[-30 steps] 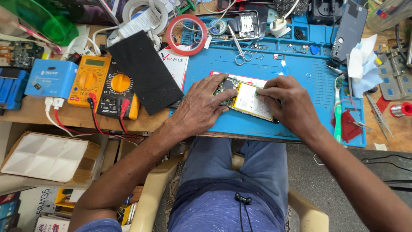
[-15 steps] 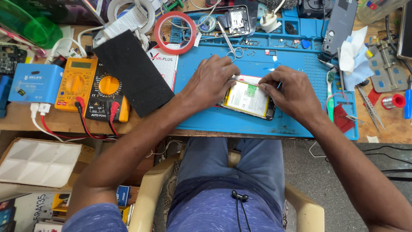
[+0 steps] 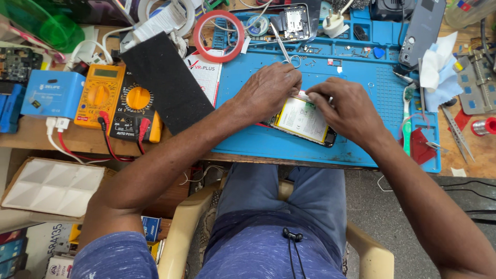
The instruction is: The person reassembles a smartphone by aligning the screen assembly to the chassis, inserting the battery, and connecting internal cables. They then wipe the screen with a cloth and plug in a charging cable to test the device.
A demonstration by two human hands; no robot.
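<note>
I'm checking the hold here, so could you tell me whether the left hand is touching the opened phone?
Touching: the head view shows the left hand resting its fingers on the opened phone's upper edge.

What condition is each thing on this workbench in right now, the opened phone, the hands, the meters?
Phone: back cover off, battery showing, lying flat on the blue mat.
Left hand: resting on the phone's upper left edge.
Right hand: fingertips pinched at the phone's top edge.
Yellow meter: lying flat, red lead plugged in.
Red tape roll: lying flat.
</note>
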